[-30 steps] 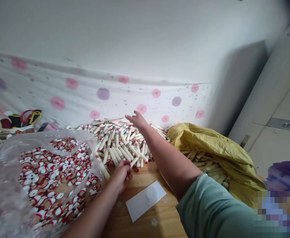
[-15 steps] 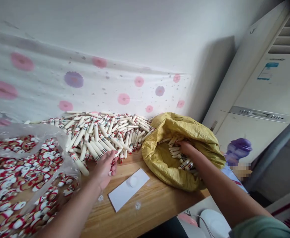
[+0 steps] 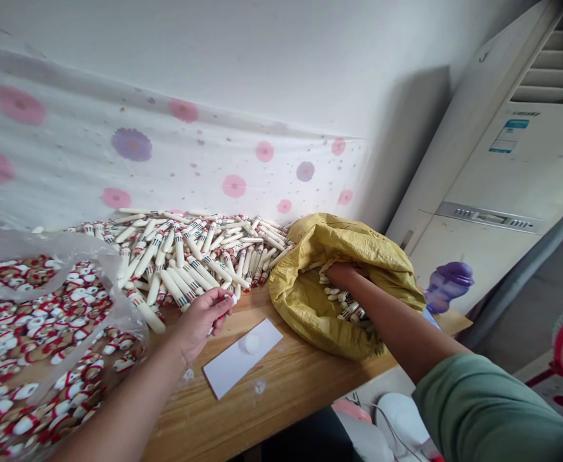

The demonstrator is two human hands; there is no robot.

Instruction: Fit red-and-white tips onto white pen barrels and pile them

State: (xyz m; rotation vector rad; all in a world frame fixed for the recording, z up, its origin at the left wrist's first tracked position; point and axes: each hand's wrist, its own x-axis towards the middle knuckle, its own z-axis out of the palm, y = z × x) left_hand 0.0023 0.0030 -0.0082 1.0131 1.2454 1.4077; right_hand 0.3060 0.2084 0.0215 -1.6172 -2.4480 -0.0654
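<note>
My left hand is closed above the table, in front of the pile of pens. A small white-and-red piece shows at its fingertips, mostly hidden by the fingers, so I cannot make out its kind. My right hand reaches into a yellow woven bag, its fingers out of sight inside. Several pens lie in the bag near that hand. Outside it, thick cream pens with coloured sliders and red ends are heaped along the wall.
At the left, a clear plastic bag holds many small red, white and brown figures. A white card carrying a round white piece lies on the wooden table. A purple bottle stands beyond the yellow bag.
My right hand has gone deeper into the yellow bag, so its fingers are now hidden. My left hand stays closed near the pens. The whole view has shifted slightly.
</note>
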